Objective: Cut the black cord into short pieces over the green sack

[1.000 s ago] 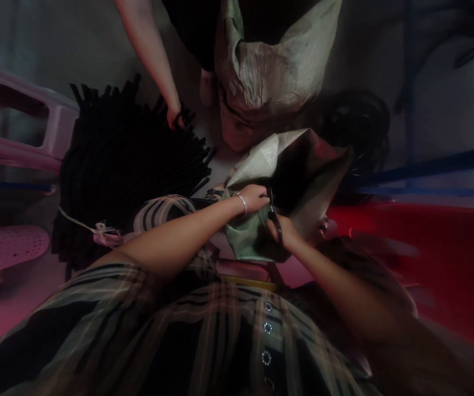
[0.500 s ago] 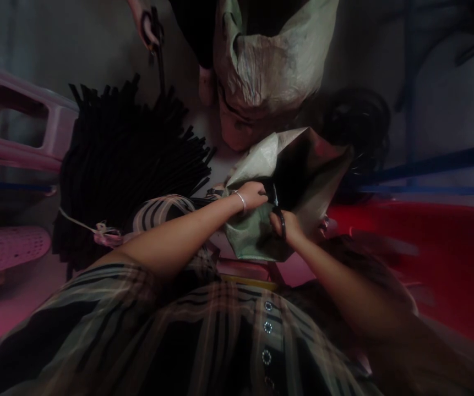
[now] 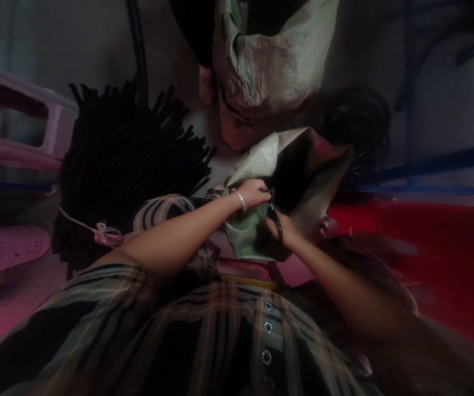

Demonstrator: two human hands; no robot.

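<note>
My right hand (image 3: 286,230) is closed around black-handled scissors (image 3: 277,223), blades pointing up towards my left hand. Just across from it, my left hand (image 3: 255,192) is closed, with a small dark piece (image 3: 266,190) showing at its fingertips; its exact kind is too dim to make out. The scissor tips are close to this piece. Both hands are over the mouth of an open greenish sack (image 3: 247,242), whose inside is dark. To the left lies a thick bundle of black strips (image 3: 125,148), tied with a pale string (image 3: 77,220).
A larger open sack (image 3: 273,71) stands beyond, beside a person's foot (image 3: 206,85). A pink plastic stool (image 3: 61,126) and pink basket (image 3: 14,247) are at left. Black coils (image 3: 356,121), a blue bar (image 3: 439,165) and a red surface (image 3: 447,258) lie to the right.
The scissors and my right hand have moved slightly left, nearer my left hand's fingertips. The other person's hand with scissors has left view; a long black strip now hangs at top left.
</note>
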